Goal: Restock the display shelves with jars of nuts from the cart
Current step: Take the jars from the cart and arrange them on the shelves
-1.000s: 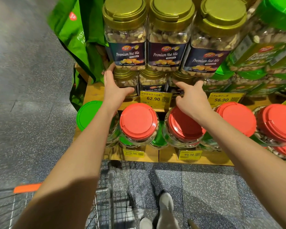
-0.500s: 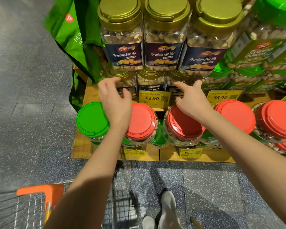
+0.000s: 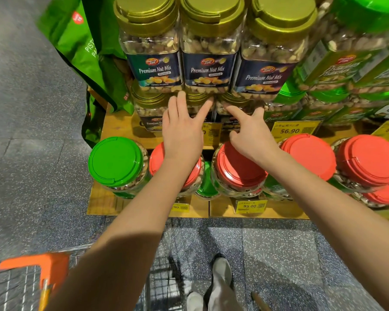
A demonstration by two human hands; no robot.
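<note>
Gold-lidded Premium Nut Mix jars (image 3: 204,52) stand stacked on the wooden display shelf (image 3: 117,126), with a lower row of gold-lidded jars (image 3: 148,108) beneath them. My left hand (image 3: 182,129) reaches toward the lower middle jar with fingers straight and spread, holding nothing. My right hand (image 3: 249,133) hovers beside it, index finger extended toward the lower jars, also holding nothing. Red-lidded jars (image 3: 238,167) and a green-lidded jar (image 3: 116,161) fill the bottom shelf under my forearms.
The wire cart (image 3: 20,286) with an orange handle corner sits at lower left. Green pistachio bags (image 3: 81,41) hang left of the shelf. Green-lidded pistachio jars (image 3: 346,63) stack at right. Yellow price tags (image 3: 294,130) line the shelf edges. My shoes (image 3: 220,279) stand on speckled floor.
My left hand let go of the lower-left gold-lidded jar, lifted away and moved right to the middle of the lower row. My right hand stayed nearly in place.
</note>
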